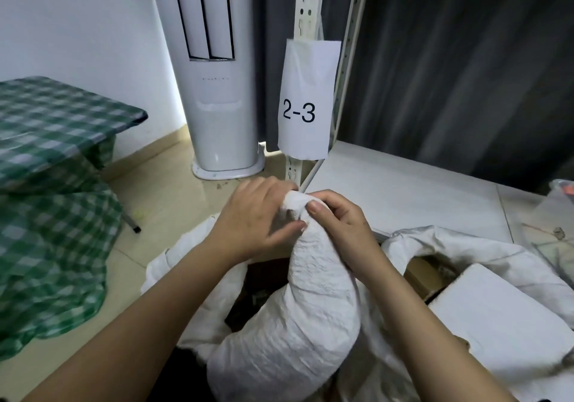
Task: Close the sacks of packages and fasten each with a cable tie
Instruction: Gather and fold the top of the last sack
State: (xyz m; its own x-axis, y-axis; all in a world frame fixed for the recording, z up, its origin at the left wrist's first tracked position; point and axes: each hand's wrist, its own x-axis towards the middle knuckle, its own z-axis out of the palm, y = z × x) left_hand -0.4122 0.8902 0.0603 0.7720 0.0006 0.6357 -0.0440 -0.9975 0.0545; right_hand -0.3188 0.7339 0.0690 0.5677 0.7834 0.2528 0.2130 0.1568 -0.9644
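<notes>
White shelving [403, 196] marked 2-3 stands behind two sacks. You hold one sack [298, 324] upright before you, its mouth bunched into a neck for tying; the second sack [466, 246] gapes on your right. Left hand [251, 218] and right hand [338, 224] both curl fingers round that neck. No cable tie shows.

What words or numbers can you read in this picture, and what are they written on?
"2-3": printed in black on the white paper sign wrapped around the shelf post.
A row of tiny marks on the front of the white standing air conditioner: too small to read.
Nothing readable on the sack or the white box.
</notes>
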